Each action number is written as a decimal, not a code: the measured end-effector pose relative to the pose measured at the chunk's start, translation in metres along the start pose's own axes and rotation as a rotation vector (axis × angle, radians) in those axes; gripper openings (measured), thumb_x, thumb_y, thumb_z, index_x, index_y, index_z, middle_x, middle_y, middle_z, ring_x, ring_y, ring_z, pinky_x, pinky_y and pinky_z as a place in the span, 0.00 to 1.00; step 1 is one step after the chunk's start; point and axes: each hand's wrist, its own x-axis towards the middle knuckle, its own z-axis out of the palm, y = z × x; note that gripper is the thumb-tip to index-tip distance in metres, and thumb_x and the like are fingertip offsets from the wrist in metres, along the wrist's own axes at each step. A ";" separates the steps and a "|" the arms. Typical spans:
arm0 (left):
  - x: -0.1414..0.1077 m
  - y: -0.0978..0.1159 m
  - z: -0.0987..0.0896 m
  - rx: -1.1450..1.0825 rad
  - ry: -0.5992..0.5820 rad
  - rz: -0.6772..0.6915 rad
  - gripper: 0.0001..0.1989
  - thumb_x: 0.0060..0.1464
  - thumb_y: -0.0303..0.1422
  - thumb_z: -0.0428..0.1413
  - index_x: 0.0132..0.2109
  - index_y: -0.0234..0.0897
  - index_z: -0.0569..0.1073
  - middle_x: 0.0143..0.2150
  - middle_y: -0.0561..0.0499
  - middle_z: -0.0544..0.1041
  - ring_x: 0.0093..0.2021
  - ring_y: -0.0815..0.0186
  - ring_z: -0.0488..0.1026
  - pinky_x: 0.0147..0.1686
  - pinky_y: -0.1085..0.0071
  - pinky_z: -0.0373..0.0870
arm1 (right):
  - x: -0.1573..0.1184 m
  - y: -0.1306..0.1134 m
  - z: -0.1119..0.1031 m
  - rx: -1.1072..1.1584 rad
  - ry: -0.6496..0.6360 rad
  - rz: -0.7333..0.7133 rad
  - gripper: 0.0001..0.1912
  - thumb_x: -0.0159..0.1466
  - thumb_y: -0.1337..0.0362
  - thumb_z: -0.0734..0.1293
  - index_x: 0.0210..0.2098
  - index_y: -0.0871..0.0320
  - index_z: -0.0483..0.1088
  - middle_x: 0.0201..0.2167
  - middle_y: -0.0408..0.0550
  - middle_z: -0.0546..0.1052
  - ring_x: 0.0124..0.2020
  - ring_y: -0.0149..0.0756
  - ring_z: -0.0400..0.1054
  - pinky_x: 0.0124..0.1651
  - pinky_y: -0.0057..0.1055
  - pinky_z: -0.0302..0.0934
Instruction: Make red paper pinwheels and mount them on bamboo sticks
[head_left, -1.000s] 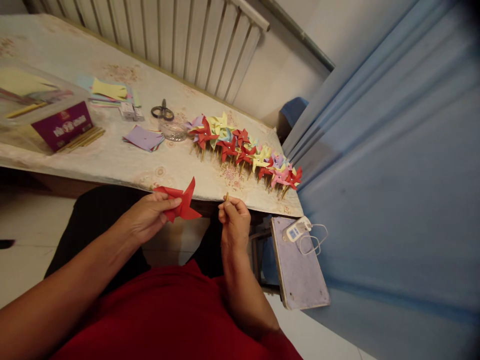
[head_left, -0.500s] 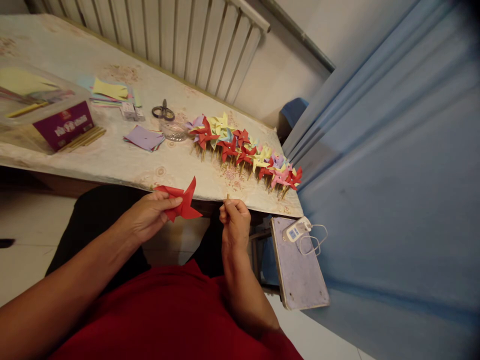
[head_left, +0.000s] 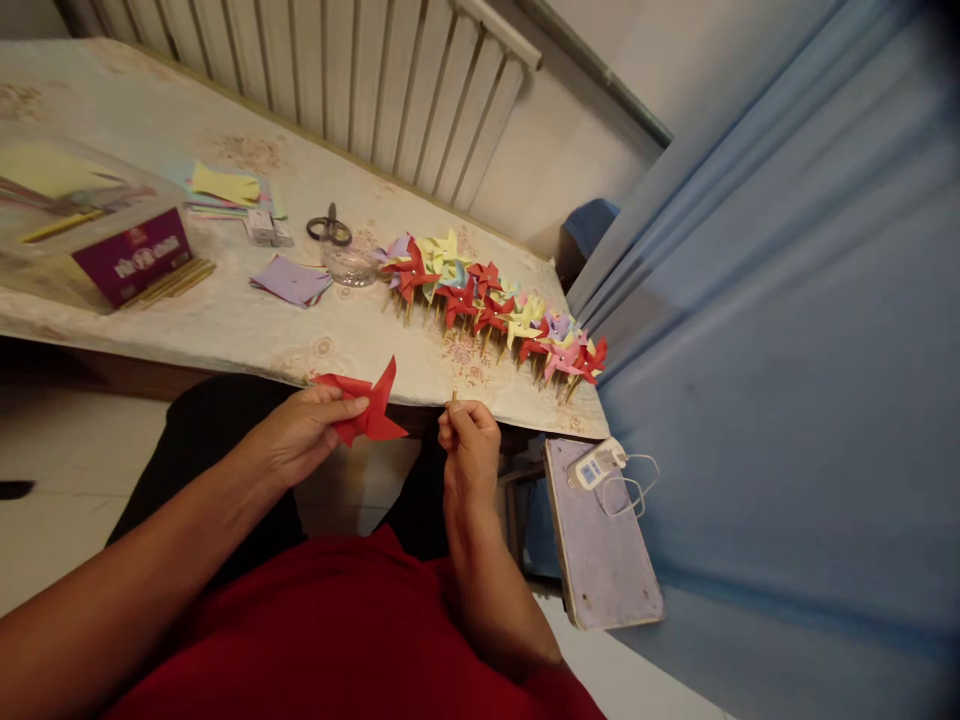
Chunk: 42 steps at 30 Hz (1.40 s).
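Observation:
Pinched between the thumb and fingers of my left hand [head_left: 309,428] is a red paper pinwheel [head_left: 377,408], its pointed blades spread to the right. My right hand [head_left: 472,438] is closed around a thin wooden stick [head_left: 454,397]; only its short tip shows above the fingers. Both hands are in front of the table's near edge, apart from each other. Beyond them, a row of finished pinwheels [head_left: 491,315] in red, yellow, pink and purple stands upright on sticks.
On the flowered tablecloth [head_left: 247,340] lie purple paper squares [head_left: 292,281], black scissors [head_left: 329,226], a glass dish [head_left: 352,266], small boxes [head_left: 262,228] and yellow paper [head_left: 225,184]. A clear plastic bin [head_left: 45,265] and loose sticks [head_left: 176,283] are at left. At right, a stool [head_left: 607,560] carries a white charger [head_left: 597,464].
Both hands keep their grips and barely move. The whole view has shifted very slightly, with the table things a little lower and to the right.

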 end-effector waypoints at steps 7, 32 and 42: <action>0.029 0.003 -0.002 -0.023 -0.024 -0.011 0.05 0.45 0.23 0.66 0.26 0.29 0.79 0.23 0.46 0.79 0.23 0.69 0.75 0.28 0.78 0.72 | 0.024 0.013 0.011 0.018 0.050 0.047 0.13 0.49 0.57 0.73 0.23 0.58 0.68 0.15 0.36 0.68 0.16 0.22 0.52 0.20 0.24 0.41; 0.224 0.047 -0.032 -0.177 -0.281 0.086 0.11 0.45 0.28 0.70 0.38 0.27 0.83 0.35 0.40 0.84 0.32 0.62 0.80 0.36 0.72 0.78 | 0.171 0.054 0.083 0.067 0.039 0.039 0.12 0.50 0.59 0.73 0.21 0.57 0.66 0.15 0.36 0.67 0.16 0.22 0.49 0.21 0.25 0.39; 0.237 0.057 -0.034 -0.215 -0.307 0.125 0.10 0.43 0.30 0.71 0.34 0.30 0.83 0.32 0.42 0.84 0.30 0.63 0.79 0.34 0.73 0.77 | 0.197 0.053 0.108 0.045 -0.084 0.014 0.11 0.53 0.60 0.72 0.23 0.57 0.67 0.17 0.37 0.69 0.17 0.22 0.53 0.22 0.25 0.42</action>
